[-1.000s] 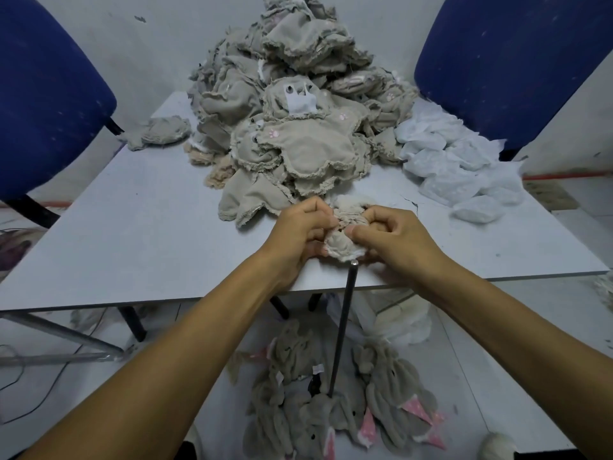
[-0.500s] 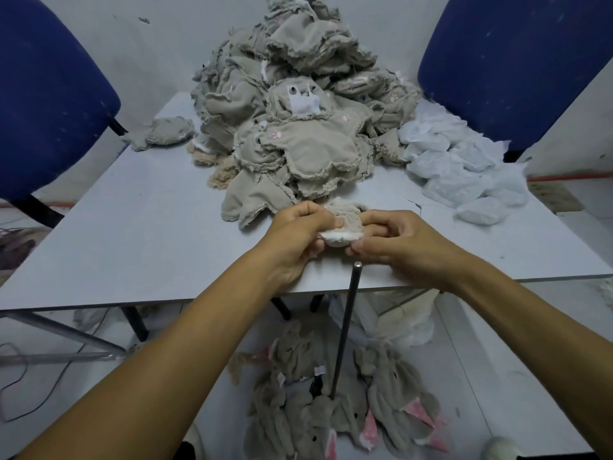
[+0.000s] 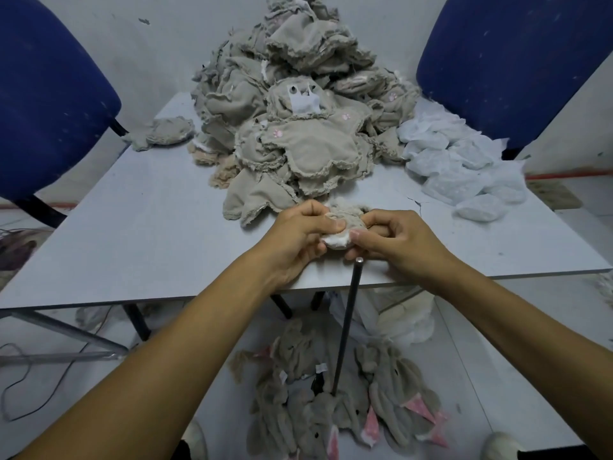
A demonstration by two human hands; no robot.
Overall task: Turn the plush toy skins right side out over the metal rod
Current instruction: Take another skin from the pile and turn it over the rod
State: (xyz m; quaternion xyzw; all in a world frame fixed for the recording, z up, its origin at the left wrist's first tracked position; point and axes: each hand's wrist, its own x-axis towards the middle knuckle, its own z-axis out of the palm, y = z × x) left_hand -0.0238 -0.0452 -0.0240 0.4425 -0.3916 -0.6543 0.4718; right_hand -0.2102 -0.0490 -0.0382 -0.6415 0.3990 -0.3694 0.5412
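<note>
A small beige plush skin (image 3: 345,224) with a white furry edge is bunched between both hands above the table's front edge. My left hand (image 3: 298,237) pinches its left side with thumb and fingers. My right hand (image 3: 394,240) pinches its right side. The dark metal rod (image 3: 346,323) stands upright from the floor, and its tip sits bare just below the skin, under my right thumb. A tall heap of inside-out beige skins (image 3: 298,104) covers the back of the table.
The grey table (image 3: 149,234) has white fabric pieces (image 3: 464,167) at the right and one loose skin (image 3: 162,134) at the left. Turned grey plush toys (image 3: 331,400) lie on the floor around the rod's base. Blue chairs (image 3: 46,94) stand at both back corners.
Both hands have lifted the skin up off the rod's tip, which now shows bare. The white furry edge of the skin has come into view.
</note>
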